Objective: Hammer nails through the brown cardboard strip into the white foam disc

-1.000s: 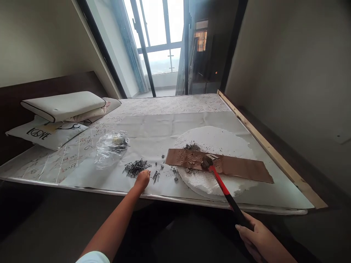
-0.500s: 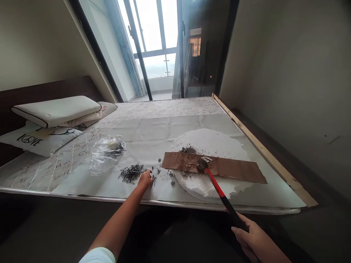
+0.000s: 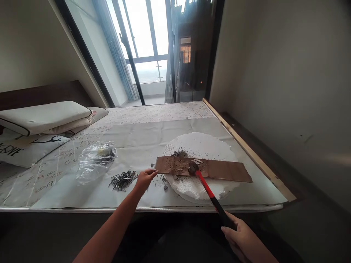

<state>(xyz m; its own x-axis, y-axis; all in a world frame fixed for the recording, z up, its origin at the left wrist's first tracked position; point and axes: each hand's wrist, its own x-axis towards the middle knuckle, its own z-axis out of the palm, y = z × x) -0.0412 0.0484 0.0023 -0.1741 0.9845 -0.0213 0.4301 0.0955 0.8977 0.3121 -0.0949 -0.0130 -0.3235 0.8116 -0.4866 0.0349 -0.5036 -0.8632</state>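
My right hand (image 3: 236,233) is wrapped round the black end of a hammer (image 3: 205,184) with a red and black handle. The hammer's head rests on a brown strip (image 3: 225,171), which looks like cardboard or thin board and is dotted with holes. Beneath the strip lies a white foam disc (image 3: 192,140). My left hand (image 3: 146,179) is pinched closed near the strip's left end, a thin nail just showing at its fingertips. Left of that hand is a pile of nails (image 3: 123,179). Grey crumbs (image 3: 180,153) and small chunks lie around the strip.
A crumpled clear plastic bag (image 3: 94,160) with something inside lies at the left on a grey sheet (image 3: 131,138) over the mattress. Pillows (image 3: 46,115) are stacked by the headboard. A wooden rail (image 3: 246,146) runs along the right edge, near the wall.
My left hand has moved from beside the nail pile toward the strip's left end, fingers pinched. The hammer's head stays on the strip. The whole view has shifted, so things appear further left.
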